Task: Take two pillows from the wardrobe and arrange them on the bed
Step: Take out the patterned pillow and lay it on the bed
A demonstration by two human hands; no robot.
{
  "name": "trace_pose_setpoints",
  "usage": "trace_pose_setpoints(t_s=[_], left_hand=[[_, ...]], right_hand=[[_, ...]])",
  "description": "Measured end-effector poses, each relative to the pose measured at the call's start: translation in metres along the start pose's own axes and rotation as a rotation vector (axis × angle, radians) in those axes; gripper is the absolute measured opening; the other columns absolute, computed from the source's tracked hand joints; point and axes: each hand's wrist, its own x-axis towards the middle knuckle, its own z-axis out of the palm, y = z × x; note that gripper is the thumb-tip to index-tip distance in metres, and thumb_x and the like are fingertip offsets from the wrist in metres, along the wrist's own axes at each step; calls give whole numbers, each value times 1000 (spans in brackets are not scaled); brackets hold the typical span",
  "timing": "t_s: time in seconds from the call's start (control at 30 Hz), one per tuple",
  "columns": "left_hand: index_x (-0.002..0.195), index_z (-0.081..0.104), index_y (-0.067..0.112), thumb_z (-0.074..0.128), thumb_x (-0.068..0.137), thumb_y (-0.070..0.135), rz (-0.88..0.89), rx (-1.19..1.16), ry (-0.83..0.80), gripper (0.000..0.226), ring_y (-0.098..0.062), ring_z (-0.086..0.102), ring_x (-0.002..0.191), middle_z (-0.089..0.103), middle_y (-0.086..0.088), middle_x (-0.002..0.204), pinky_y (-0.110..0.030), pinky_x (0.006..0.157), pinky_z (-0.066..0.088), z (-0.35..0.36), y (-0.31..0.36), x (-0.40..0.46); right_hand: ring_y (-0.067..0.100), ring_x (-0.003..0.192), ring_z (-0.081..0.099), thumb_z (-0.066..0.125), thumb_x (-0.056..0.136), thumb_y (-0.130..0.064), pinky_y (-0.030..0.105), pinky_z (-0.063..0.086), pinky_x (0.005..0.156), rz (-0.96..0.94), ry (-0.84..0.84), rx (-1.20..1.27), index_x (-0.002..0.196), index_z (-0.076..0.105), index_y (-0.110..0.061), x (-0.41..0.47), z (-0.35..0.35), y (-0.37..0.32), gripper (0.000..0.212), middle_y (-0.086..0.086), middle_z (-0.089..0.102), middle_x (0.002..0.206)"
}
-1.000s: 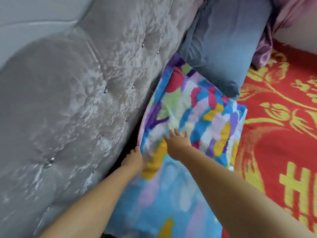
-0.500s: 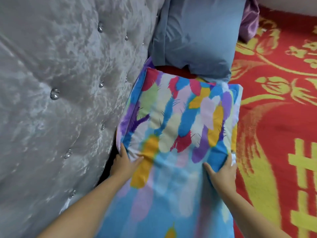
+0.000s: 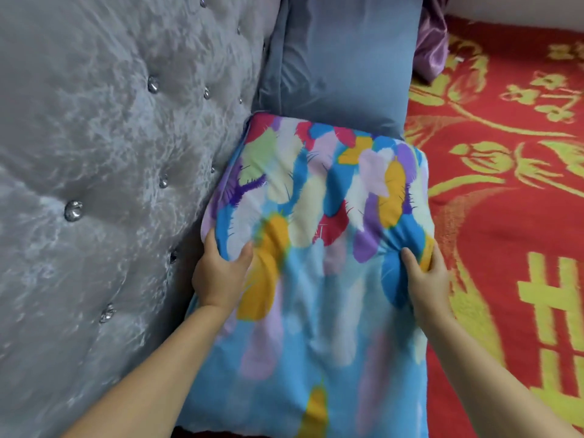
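Pillow [image 3: 319, 197], feather print in blue, yellow, purple, red and pale green. It is laid flat on the bed, one long edge touching the headboard [image 3: 104, 159], its far end overlapping the near edge of the blue pillow [image 3: 344, 61].

Left hand [image 3: 219, 273]: clamped on the pillow's edge nearest the headboard, thumb on top of the cloth, fingers tucked between pillow and headboard.

Right hand [image 3: 425, 273]: clamped on the pillow's opposite edge, away from the headboard, thumb pressed into the top so that the cloth is bunched around it. The pillow is thus held between the two hands, most of its length lying beyond them.

Second printed cloth [image 3: 303, 358]: same pattern, blurred, seen between the forearms on the near side of the pillow; whether it is a separate pillow cannot be told.

Blanket [image 3: 512, 191]: red with yellow pattern, spread over the bed on the side of the pillow away from the headboard.

Purple cloth [image 3: 431, 49]: shiny, beside the blue pillow's far corner.
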Motion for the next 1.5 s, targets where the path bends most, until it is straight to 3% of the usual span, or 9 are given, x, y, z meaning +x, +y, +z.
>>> trace_pose_setpoints(t_s=[0.1,0.23,0.33,0.5,0.8,0.9,1.03,1.23,1.5], left_hand=[[127,46,20,68,80,38,-90,31,-42,55,-42,62,99,67,-19,113,-42,77,49,13,-6,8],[140,35,25,61,84,46,-172,200,-169,65,-46,55,110,56,-28,122,-47,88,47,31,-34,25],[146,18,34,51,86,57,-226,302,-288,73,-48,48,117,45,-33,130,-49,99,42,32,-52,31],[147,15,34,43,87,62,-145,432,-329,71,-48,53,109,50,-32,122,-48,89,44,11,-64,4],[150,9,28,40,94,48,-160,656,-314,67,-42,38,123,36,-29,133,-51,102,33,5,-61,-8],[150,10,24,41,94,45,-167,702,-329,67,-37,28,132,24,-22,144,-52,105,30,1,-45,-20],[147,22,24,48,92,40,-19,716,-410,63,-34,16,141,9,-16,156,-50,110,26,-16,-10,-44],[143,29,22,48,92,39,240,641,-466,57,-33,31,134,28,-16,147,-47,102,35,-44,77,-65],[124,55,12,47,93,31,508,348,-277,37,-32,53,113,59,-13,123,-41,92,46,-107,196,-73]], right_hand=[[13,102,59,61,91,-19,22,38,85,47,-130,-156,134,51,-26,24,11,4,44,-3,65,114],[26,92,59,59,92,-31,26,40,76,267,-419,-451,150,21,-31,38,26,21,69,12,62,123],[35,110,59,59,90,-47,29,42,85,361,-531,-525,152,-5,-34,24,22,40,90,14,59,128],[39,126,51,54,89,-56,34,39,99,429,-627,-630,151,-18,-26,-1,7,49,99,16,46,146],[41,130,46,50,95,-46,37,37,103,409,-618,-621,152,-14,-23,-30,22,59,89,20,39,150],[44,125,45,48,94,-49,43,39,100,373,-572,-735,154,-4,-28,-38,15,47,82,28,42,140],[40,125,41,48,95,-43,47,40,99,203,-536,-911,151,12,-29,-53,2,3,68,19,36,140],[32,135,34,47,96,-37,47,39,100,-71,-527,-883,151,17,-27,-64,-14,-94,64,11,29,150],[32,126,44,47,96,-34,43,43,94,-468,-342,-922,137,42,-19,-70,-70,-222,44,9,42,143]])
